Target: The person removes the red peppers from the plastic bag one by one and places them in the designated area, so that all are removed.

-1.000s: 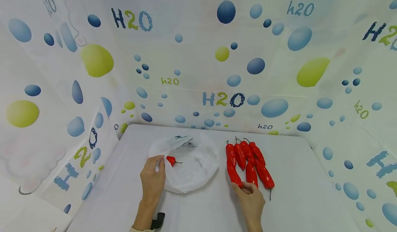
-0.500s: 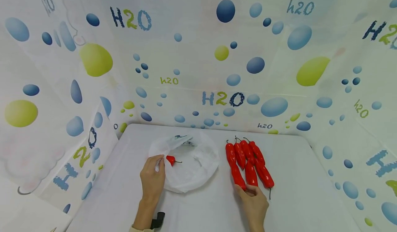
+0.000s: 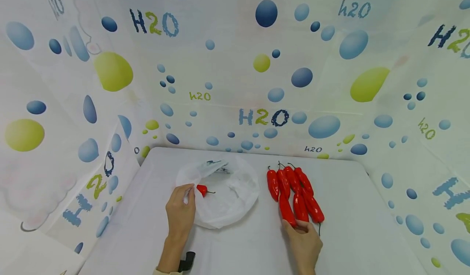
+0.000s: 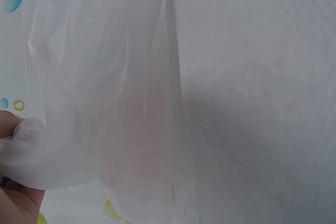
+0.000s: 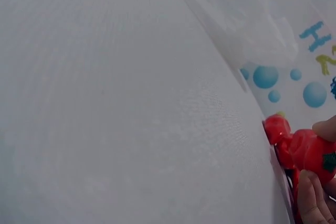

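Observation:
My left hand [image 3: 180, 206] pinches the left rim of a thin white plastic bag [image 3: 227, 214], which lies spread with its mouth open. In the left wrist view, the bag's film [image 4: 121, 103] is bunched between thumb and fingers. Inside the bag sits a red chili pepper [image 3: 202, 190], its stem pointing right; the rest of it is hidden. My right hand [image 3: 304, 242] holds the near end of another glossy red chili pepper [image 3: 287, 210]. Its green stem end [image 5: 329, 161] shows between the fingers in the right wrist view. Around it lie several more red peppers [image 3: 272, 185].
Both rows of peppers rest on a white table [image 3: 367, 234], to the right of the bag. A printed curtain [image 3: 227, 63] with blue and green drops encloses the back and sides. A black strap [image 3: 187, 261] is on the left wrist.
My right hand has shifted right with its pepper, whose far end has gone from beside the leftmost pepper to below the second one. My left hand and the bag have stayed put.

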`<action>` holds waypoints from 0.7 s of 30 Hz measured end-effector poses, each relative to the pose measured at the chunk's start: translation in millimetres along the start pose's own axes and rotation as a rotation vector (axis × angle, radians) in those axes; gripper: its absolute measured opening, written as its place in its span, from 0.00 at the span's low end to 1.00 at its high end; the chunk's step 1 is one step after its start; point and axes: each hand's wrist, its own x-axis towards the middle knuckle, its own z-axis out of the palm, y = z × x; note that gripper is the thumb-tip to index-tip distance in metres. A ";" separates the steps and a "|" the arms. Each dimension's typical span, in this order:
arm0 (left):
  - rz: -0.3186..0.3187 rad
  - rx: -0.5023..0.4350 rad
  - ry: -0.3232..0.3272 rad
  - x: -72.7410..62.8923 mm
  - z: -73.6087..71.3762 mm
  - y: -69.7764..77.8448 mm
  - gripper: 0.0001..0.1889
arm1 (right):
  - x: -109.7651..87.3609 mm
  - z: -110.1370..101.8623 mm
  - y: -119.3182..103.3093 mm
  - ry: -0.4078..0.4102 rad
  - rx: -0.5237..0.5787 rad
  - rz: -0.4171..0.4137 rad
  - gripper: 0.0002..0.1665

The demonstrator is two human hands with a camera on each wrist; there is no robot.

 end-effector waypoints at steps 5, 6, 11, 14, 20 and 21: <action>-0.017 0.004 -0.017 -0.4 -0.7 1.2 0.10 | 1.1 -3.8 2.9 0.008 -0.007 -0.001 0.36; -0.018 0.003 -0.019 -0.4 -0.8 1.6 0.10 | 1.3 -4.7 3.6 0.004 -0.005 0.000 0.38; -0.019 0.006 -0.022 -0.9 -1.5 2.1 0.10 | 3.0 -7.6 6.7 0.008 -0.006 0.004 0.39; -0.024 0.009 -0.024 -0.9 -2.1 2.1 0.10 | 4.3 -8.6 8.1 0.026 -0.022 -0.001 0.38; -0.042 -0.006 -0.044 0.2 -3.1 4.3 0.10 | 7.9 -7.9 13.6 0.084 -0.068 -0.057 0.31; -0.040 -0.008 -0.043 0.2 -3.1 4.3 0.10 | 8.6 -7.4 15.1 0.088 -0.075 -0.068 0.31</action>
